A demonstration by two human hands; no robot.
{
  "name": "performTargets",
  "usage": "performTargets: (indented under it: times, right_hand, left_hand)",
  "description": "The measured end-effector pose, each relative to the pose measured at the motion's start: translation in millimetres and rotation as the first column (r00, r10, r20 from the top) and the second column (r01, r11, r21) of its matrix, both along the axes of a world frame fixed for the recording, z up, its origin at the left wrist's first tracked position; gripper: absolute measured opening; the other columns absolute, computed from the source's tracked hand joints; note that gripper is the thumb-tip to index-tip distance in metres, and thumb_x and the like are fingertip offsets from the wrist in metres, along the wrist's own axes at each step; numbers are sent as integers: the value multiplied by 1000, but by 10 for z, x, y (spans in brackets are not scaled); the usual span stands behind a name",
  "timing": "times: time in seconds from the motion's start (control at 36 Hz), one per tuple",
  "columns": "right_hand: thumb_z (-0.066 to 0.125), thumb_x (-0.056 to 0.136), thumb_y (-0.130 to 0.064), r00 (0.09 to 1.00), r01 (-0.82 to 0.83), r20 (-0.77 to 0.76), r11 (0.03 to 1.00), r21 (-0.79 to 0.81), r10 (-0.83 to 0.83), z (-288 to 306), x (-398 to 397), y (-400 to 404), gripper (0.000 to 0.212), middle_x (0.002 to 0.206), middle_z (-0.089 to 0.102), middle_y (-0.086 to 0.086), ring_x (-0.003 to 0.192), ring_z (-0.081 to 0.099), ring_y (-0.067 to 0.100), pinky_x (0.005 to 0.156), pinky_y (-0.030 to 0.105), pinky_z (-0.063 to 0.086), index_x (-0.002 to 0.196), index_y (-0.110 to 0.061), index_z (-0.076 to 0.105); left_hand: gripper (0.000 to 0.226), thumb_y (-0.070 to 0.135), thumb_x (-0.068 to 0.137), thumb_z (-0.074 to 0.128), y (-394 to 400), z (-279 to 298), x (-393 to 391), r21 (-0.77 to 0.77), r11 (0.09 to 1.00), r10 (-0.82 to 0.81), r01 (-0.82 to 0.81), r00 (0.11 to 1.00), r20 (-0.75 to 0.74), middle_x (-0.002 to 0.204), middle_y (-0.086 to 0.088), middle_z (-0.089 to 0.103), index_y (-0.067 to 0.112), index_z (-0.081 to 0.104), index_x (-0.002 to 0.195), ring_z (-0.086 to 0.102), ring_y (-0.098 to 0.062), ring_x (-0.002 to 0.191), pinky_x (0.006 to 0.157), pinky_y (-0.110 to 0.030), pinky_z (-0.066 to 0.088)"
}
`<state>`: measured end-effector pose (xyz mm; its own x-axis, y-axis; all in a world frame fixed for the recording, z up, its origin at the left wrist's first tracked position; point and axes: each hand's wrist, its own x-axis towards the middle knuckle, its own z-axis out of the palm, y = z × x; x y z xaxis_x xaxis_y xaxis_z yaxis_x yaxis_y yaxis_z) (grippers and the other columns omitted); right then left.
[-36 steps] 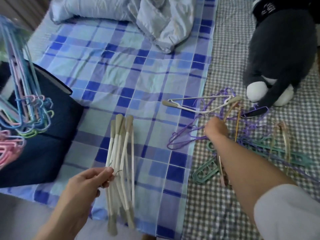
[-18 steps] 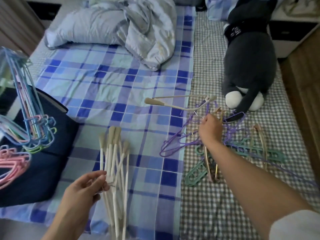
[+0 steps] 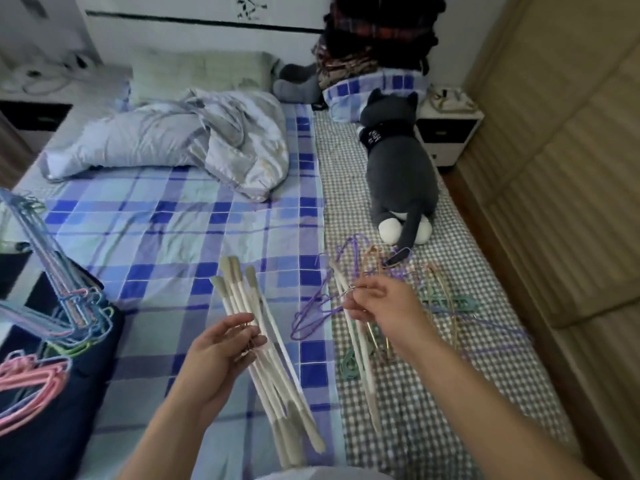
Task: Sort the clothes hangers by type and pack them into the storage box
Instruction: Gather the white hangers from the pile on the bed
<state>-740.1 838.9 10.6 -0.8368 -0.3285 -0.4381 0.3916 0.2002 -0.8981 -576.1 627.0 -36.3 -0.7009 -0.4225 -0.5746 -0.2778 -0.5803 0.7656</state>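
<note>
The left hand (image 3: 225, 344) pinches the hooks of a white bundle (image 3: 266, 344) of like hangers, which fans from about 11 o'clock to 5 o'clock over the bed (image 3: 166, 237). The right hand (image 3: 384, 304), at 3 o'clock of the left, pinches the metal hook of one more white hanger (image 3: 356, 337), lifted clear of the pile (image 3: 443, 296) of purple, green and tan hangers lying at 2 o'clock on the checked sheet. The box (image 3: 65, 393), dark and at 9 o'clock, already has pastel wire hangers (image 3: 62, 296) standing in it and pink ones (image 3: 31, 375) lying at its near side. So the sorting looks about half done: two sorts seem packed, the white sort is nearly gathered but not yet in the box, and the mixed pile is left to separate and pack.
</note>
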Motion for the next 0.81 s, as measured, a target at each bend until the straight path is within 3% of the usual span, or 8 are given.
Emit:
performTargets:
  times: [0.14,0.19,0.25,0.31,0.5,0.61,0.69,0.81]
  right_hand:
    - [59,98,-5,939,-206,-171,886,414,298,-104,127,277,12,74,68,5,55,63,14,52,30,54,88,-11,62]
    - [61,99,-15,898,-224,-225,834,505,377,-17,147,382,17,72,66,5,55,60,14,54,30,49,83,-21,60]
    - [63,99,-25,881,-242,-252,838,488,401,123,159,439,18,74,65,11,56,58,22,53,31,48,81,-24,59]
    - [64,97,-31,867,-243,-295,856,455,403,262,174,432,17,76,64,14,57,54,19,53,29,45,82,-23,60]
    - [63,95,-23,811,-224,-431,890,396,396,510,300,5,22,61,48,-3,54,40,9,53,27,37,75,-19,56]
    - [62,93,-24,815,-205,-430,888,412,388,501,419,-274,35,51,44,-4,48,38,9,51,34,37,61,-17,48]
    - [55,96,-22,853,-237,-370,904,356,369,555,474,-397,37,50,51,3,44,47,13,51,39,43,65,-2,54]
    - [51,100,-29,834,-304,-346,882,361,429,622,515,-456,40,48,55,-1,44,49,7,60,39,49,66,-9,59]
  left_hand:
    - [21,0,99,56,105,-13,-94,2,1000,-31,31,1000,-1,89,-7,70,10,71,112,68,-18,81,77,-31,47]
    - [22,3,101,55,168,-10,-118,-13,998,-63,63,998,24,83,-7,66,10,74,109,64,-17,78,74,-30,45]
    - [22,5,100,56,244,-1,-159,-54,992,-109,112,993,49,83,-7,63,11,76,104,61,-17,78,76,-31,44]
    - [20,5,99,58,336,40,-207,-89,984,-149,154,987,65,84,-6,65,12,77,102,59,-18,81,78,-32,44]
    - [17,29,99,66,569,209,-411,-166,961,-220,219,975,11,108,4,72,20,74,110,65,-16,100,83,-31,52]
    - [19,29,100,65,603,233,-458,-176,959,-228,220,973,-27,101,-9,73,18,76,110,60,-16,85,78,-33,49]
    - [18,24,100,65,618,216,-440,-178,959,-232,218,971,-57,111,-17,75,20,77,112,64,-21,90,85,-40,51]
    - [15,23,99,66,630,214,-431,-161,960,-243,227,967,-83,104,-17,76,18,77,108,64,-25,89,84,-39,51]
